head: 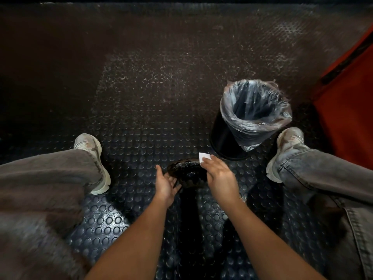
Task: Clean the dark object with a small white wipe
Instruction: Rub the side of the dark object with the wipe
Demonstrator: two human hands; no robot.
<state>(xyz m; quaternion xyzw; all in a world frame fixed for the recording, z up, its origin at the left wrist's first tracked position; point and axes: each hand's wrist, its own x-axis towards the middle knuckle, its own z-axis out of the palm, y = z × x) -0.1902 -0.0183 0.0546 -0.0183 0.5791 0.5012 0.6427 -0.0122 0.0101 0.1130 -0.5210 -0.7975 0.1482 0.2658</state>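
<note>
Dark object (pixel 186 174): rounded, glossy black, uneven surface; sits low between the person's knees above the studded rubber floor (pixel 141 128); whether it rests on the floor or is lifted cannot be told

Left hand (pixel 165 183): palm up, fingers loosely spread and relaxed, cupped against the object's left side, touching it; nothing pinched

Right hand (pixel 219 174): palm down over the object's right edge, fingers together and extended; fingertips hold the small white wipe (pixel 203 158), whose corner sticks out beyond them at the object's far right rim; exact grip hidden under the fingers

Bin (pixel 248 120): black, round, lined with a clear plastic bag (pixel 260 110) folded over its rim; stands on the floor just beyond the right hand, near the right foot

Legs: grey jeans, pale worn trainers, left shoe (pixel 92 158) and right shoe (pixel 286 150) planted well apart on either side of the object

Red surface (pixel 347 110): far right edge, beside the bin
</note>
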